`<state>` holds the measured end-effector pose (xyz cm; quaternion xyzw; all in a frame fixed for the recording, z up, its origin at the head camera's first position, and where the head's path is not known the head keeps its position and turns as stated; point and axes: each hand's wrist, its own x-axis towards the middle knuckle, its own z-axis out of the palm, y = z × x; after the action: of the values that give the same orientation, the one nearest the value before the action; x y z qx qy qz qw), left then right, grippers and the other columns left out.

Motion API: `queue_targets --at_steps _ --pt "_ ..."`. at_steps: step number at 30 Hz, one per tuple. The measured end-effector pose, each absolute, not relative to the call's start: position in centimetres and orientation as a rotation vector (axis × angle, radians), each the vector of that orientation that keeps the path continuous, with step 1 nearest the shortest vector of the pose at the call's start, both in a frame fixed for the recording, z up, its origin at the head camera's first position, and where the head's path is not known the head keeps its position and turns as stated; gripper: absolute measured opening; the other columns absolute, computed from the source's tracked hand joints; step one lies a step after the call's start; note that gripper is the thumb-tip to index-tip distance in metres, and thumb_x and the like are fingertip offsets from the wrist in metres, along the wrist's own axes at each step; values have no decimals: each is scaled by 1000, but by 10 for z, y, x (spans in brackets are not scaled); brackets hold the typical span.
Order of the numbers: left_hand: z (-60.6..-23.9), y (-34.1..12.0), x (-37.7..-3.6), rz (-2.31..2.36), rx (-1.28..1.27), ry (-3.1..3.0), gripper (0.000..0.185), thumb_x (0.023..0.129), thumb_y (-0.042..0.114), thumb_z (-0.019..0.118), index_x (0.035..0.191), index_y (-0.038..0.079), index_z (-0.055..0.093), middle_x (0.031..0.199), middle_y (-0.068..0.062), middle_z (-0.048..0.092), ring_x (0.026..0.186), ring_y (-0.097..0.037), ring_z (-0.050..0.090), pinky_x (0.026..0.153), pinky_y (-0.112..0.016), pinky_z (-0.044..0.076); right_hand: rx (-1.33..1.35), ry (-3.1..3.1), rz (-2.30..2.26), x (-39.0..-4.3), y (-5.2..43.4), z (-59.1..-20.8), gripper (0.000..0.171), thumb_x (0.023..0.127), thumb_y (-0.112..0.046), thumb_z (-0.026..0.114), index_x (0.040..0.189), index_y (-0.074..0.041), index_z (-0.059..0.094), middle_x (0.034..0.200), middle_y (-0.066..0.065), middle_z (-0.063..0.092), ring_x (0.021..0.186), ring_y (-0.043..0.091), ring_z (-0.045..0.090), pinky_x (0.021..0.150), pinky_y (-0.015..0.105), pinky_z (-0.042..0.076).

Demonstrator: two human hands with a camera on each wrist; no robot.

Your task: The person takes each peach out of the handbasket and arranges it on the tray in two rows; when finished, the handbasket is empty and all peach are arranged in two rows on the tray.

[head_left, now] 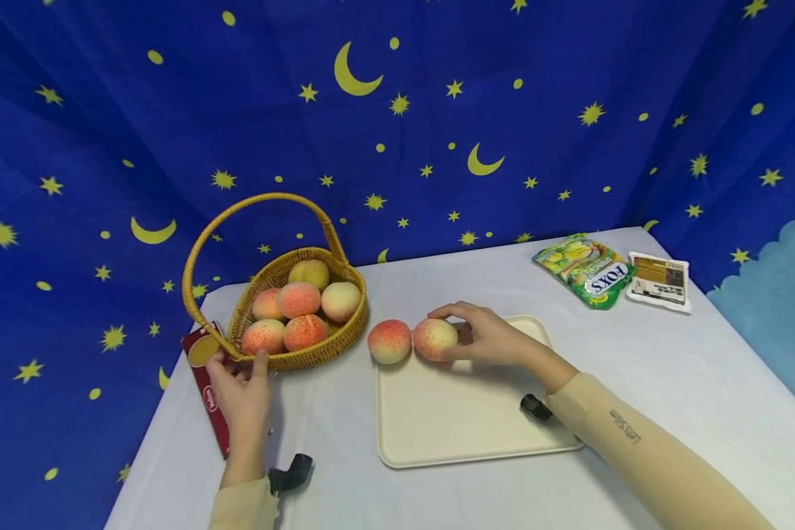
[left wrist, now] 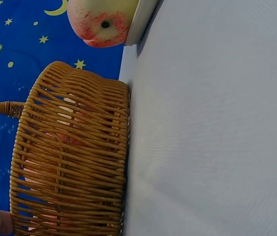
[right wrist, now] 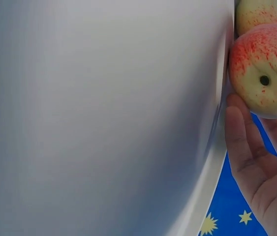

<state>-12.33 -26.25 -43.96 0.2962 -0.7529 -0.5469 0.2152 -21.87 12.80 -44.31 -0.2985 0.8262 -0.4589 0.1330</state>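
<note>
A wicker basket [head_left: 324, 356] with a tall arched handle stands at the left, holding several peaches [head_left: 299, 299]. My left hand [head_left: 241, 394] grips its near left rim, thumb and fingers at the edge; in the left wrist view only a bit of that hand shows beside the woven side. My right hand [head_left: 486, 337] holds a red-and-cream peach [head_left: 432, 339] at the back of a cream tray [head_left: 457, 427], thumb on the near side and fingers curved over the far side. Close beside it, a second peach [head_left: 389, 341] sits at the tray's back left corner.
A dark red box [head_left: 212, 401] lies on the table left of the basket, partly hidden by the left hand. At the back right are a green FOX'S bag [head_left: 586, 271] and a white-edged packet [head_left: 659, 281]. A blue starry cloth [head_left: 424, 110] hangs behind the table.
</note>
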Motion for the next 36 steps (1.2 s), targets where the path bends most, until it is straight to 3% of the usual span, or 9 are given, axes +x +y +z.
queue_targets --at_steps 9,16,24,30,36 --pt "-442 -261 -125 -1525 825 -2068 68 107 26 66 160 6 28 161 -23 39 132 -37 53 72 0 45 -823 2352 -1357 -221 129 -446 66 91 -20 88 149 -14 59 153 14 59 115 26 75 100 43 65" --pt "-443 -261 -126 -1523 794 -2035 64 106 19 67 157 4 30 156 -20 43 118 -23 54 71 0 48 -823 2332 -1358 -222 130 -445 66 91 -21 87 150 -14 57 152 15 59 113 24 75 102 46 63" --pt "-443 -260 -126 -1525 808 -2036 63 106 20 66 156 7 30 156 -16 44 117 -20 54 74 0 48 -886 2341 -1329 -222 125 -440 64 93 -23 86 149 -9 57 148 16 62 115 24 74 102 43 63" --pt "-444 -260 -127 -1541 804 -2025 62 106 19 66 155 8 31 155 -16 45 116 -19 55 74 0 49 -901 2411 -1288 -224 124 -440 61 91 -23 88 143 -10 60 141 14 63 112 25 74 94 34 65" --pt "-444 -260 -127 -1528 799 -2029 61 106 20 66 155 7 31 155 -18 45 117 -22 55 73 0 48 -893 2486 -1236 -226 125 -439 62 89 -25 89 143 -13 61 141 15 61 112 28 72 91 39 63"
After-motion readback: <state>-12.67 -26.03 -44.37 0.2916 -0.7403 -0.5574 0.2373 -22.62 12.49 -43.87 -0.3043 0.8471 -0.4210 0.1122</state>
